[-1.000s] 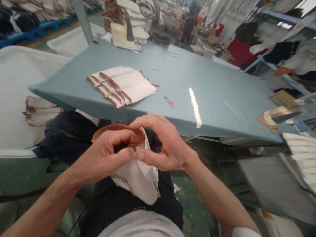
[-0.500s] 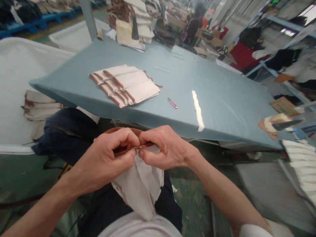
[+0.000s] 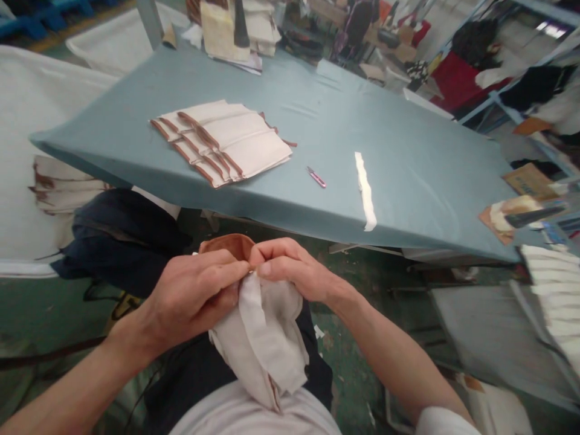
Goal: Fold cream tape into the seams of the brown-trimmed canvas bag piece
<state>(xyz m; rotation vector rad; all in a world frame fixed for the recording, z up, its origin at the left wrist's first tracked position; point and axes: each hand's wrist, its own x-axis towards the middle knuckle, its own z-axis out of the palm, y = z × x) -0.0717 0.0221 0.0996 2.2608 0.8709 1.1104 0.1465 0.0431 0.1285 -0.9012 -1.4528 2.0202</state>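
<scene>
Above my lap, a cream cloth piece with brown edging (image 3: pixel 265 338) hangs from my fingers, its brown side showing at the top. My left hand (image 3: pixel 197 290) pinches its upper edge. Right against those fingertips, my right hand (image 3: pixel 290 266) grips the same edge between thumb and forefinger. The exact spot under the fingertips is hidden. Beyond my hands, a fanned stack of cream cloth pieces with brown edges (image 3: pixel 226 142) lies on the blue-covered table (image 3: pixel 326 211). Pink thread snips (image 3: pixel 316 177) and a crinkled white strip (image 3: pixel 365 192) lie to its right.
White bins (image 3: pixel 27 84) stand to the left, with a dark blue cloth bundle (image 3: pixel 122 235) near the table corner. Further cloth stacks (image 3: pixel 263 27) sit at the table's back. A cardboard piece (image 3: pixel 530 181) and a shelf rack (image 3: pixel 539 36) are to the right.
Both hands have turned the cloth so more of its brown side rises behind them. The fingertips have drawn closer together, and my right thumb now lies over the edge.
</scene>
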